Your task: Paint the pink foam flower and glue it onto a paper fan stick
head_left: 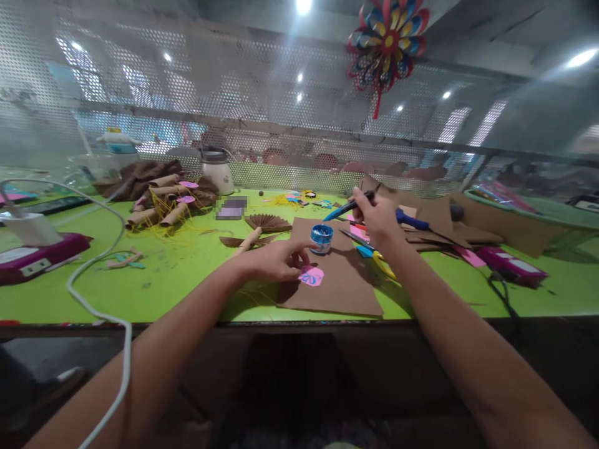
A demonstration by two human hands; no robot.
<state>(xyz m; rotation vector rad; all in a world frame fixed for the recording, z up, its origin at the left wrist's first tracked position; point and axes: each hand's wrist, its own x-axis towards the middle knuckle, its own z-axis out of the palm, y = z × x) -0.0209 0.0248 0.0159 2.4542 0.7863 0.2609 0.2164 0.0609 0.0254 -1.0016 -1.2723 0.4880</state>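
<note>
My right hand (374, 215) is closed around a dark-handled paintbrush (345, 208). Its blue tip points down to the left, just above a small open jar of blue paint (321, 239). With fingers apart, my left hand (281, 259) rests low by the jar, its index finger reaching to the jar's side. The thumb of that hand lies at the edge of a pink paper piece (311, 276) painted with blue strokes. Jar and pink paper both sit on a brown cardboard sheet (346, 293); whether the index finger touches the jar, I cannot tell.
Yellow-handled scissors (384, 267) and a blue glue gun (412, 219) lie to the right. Purple power strips (512, 267) flank the green table (154, 299). Left stand cardboard rolls (175, 213), a pleated brown fan (267, 222) and a white cable (93, 268).
</note>
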